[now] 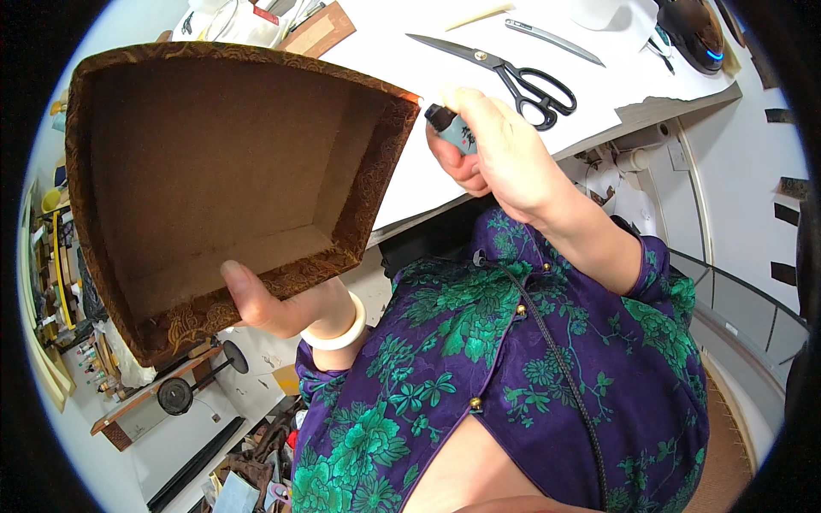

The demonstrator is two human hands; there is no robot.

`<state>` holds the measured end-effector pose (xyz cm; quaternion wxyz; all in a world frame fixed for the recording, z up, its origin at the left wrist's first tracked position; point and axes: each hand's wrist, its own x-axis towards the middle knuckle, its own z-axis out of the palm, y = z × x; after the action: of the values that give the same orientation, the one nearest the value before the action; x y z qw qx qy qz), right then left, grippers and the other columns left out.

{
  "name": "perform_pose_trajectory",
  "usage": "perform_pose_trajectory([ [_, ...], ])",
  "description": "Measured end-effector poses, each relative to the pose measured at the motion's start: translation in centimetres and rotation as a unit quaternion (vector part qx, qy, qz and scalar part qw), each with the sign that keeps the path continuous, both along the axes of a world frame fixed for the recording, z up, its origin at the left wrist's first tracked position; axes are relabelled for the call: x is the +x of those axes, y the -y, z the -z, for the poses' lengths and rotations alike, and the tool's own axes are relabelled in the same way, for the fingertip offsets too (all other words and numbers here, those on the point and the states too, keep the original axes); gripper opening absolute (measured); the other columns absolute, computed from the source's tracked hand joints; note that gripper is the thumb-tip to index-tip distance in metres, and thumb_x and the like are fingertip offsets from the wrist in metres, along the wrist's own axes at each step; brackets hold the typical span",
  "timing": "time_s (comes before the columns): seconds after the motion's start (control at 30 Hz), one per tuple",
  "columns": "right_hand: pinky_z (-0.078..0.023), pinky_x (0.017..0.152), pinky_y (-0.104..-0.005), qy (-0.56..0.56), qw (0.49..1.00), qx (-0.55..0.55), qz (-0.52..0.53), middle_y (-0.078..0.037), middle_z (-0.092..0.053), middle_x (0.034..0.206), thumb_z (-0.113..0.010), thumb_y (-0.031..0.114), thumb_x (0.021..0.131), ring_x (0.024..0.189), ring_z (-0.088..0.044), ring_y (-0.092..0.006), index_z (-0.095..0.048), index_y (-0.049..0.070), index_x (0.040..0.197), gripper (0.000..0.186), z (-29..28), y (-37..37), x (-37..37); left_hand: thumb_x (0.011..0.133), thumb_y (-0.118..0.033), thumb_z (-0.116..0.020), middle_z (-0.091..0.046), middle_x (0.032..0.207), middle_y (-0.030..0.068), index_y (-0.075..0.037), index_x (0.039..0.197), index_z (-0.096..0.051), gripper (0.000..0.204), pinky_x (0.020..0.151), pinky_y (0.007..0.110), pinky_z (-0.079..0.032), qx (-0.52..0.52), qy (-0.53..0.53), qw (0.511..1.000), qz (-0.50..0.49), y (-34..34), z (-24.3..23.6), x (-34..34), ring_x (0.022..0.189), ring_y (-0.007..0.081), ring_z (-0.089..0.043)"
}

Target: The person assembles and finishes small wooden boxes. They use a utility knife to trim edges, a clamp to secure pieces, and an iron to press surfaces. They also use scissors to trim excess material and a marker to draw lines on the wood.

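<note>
A large open box (231, 154), covered in brown patterned brocade with a plain brown lining, is tilted so its hollow inside faces me. My left hand (278, 303) grips its lower wall, the thumb over the rim and the fingers hidden behind. A cream bangle (340, 332) circles that wrist. In my right hand (492, 141) is a pale blue lighter (457, 132) with a black top, close to the box's upper right corner. That corner shows a small bright orange spot; whether a flame touches it I cannot tell.
On the white-covered table (410, 184) lie black-handled scissors (513, 77), a grey cutter knife (556, 43) and a pale strip (479, 15). A wooden piece (318, 30) sits behind the box. Crowded shelves (64, 265) stand at left, and a black dumbbell-shaped object (203, 376) is below.
</note>
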<state>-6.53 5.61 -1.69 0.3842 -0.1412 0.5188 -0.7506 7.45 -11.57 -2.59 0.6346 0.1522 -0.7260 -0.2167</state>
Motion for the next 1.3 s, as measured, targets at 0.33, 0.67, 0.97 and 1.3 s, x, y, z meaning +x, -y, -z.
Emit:
perform_pose_trajectory([
  [0.33, -0.02, 0.043, -0.0227, 0.003, 1.0, 0.024, 0.002, 0.002, -0.041, 0.058, -0.039, 0.039, 0.104, 0.046, -0.029, -0.0052, -0.051, 0.007, 0.074, 0.046, -0.1, -0.1, 0.0, 0.084, -0.041, -0.052, -0.056, 0.134, 0.0193, -0.003, 0.134, -0.052, 0.063, 0.095, 0.048, -0.057, 0.284, -0.121, 0.938, 0.155, -1.0, -1.7, -0.7, 0.118, 0.0287, -0.062],
  [0.67, -0.037, 0.055, -0.0246, -0.271, 0.955, 0.051, 0.107, 0.006, -0.049, 0.065, -0.071, 0.069, 0.084, 0.064, -0.043, -0.0056, -0.058, 0.007, 0.076, 0.064, 2.5, 1.3, -2.0, 0.095, -0.033, -0.048, -0.055, 0.132, 0.0154, -0.006, 0.133, -0.05, 0.047, 0.103, 0.043, -0.051, 0.156, 0.014, 0.98, 0.122, -0.7, -1.3, -0.1, 0.121, 0.026, -0.058],
  [0.97, -0.023, 0.048, -0.0202, -0.06, 0.984, -0.167, -0.024, 0.005, -0.037, 0.064, -0.038, 0.055, 0.108, 0.053, -0.028, -0.0035, -0.051, 0.01, 0.075, 0.058, 2.5, -0.3, -1.9, 0.088, -0.025, -0.062, -0.067, 0.111, 0.0111, -0.004, 0.116, -0.061, 0.035, 0.091, 0.04, -0.054, 0.527, -0.15, 0.797, 0.254, 0.5, -4.3, -2.0, 0.103, 0.0258, -0.066],
  [1.3, -0.02, 0.046, -0.0224, -0.033, 0.988, -0.145, -0.035, 0.005, -0.035, 0.057, -0.017, 0.059, 0.108, 0.049, -0.026, -0.006, -0.052, 0.006, 0.076, 0.071, 1.6, 0.1, -0.5, 0.091, -0.024, -0.063, -0.065, 0.121, 0.0106, -0.005, 0.13, -0.056, 0.043, 0.096, 0.043, -0.051, 0.549, -0.153, 0.775, 0.274, 0.3, -3.7, -2.3, 0.11, 0.0264, -0.064],
])
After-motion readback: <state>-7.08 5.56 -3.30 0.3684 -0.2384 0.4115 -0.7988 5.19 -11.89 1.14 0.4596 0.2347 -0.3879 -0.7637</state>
